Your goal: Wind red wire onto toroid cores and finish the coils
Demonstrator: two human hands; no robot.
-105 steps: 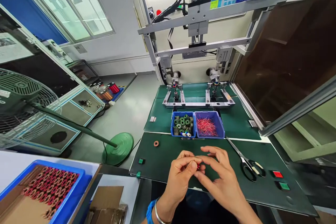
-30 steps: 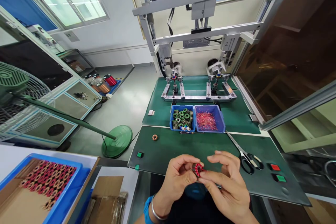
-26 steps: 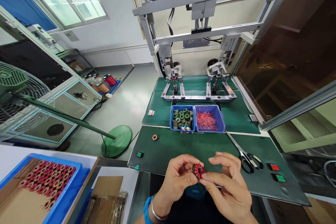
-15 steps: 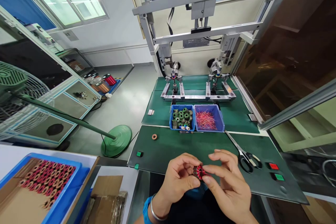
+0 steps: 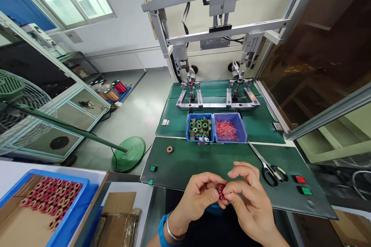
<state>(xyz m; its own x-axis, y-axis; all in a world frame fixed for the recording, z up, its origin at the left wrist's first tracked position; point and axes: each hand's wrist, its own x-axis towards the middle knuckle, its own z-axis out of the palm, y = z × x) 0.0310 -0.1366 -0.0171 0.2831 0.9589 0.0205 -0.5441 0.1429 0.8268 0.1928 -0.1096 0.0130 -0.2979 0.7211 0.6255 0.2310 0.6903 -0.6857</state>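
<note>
I see my left hand [image 5: 199, 197] and right hand [image 5: 249, 200] pinching one small red-wound coil [image 5: 222, 192] between their fingertips, over the near edge of the green mat [image 5: 203, 160], probably so the wire ends face up. Beyond the mat's far edge sit two blue bins [image 5: 216, 127], scissors [image 5: 268, 166] to its right.

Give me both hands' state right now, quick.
Left hand: closed, pinching the small red wound coil.
Right hand: closed on the same coil.
</note>
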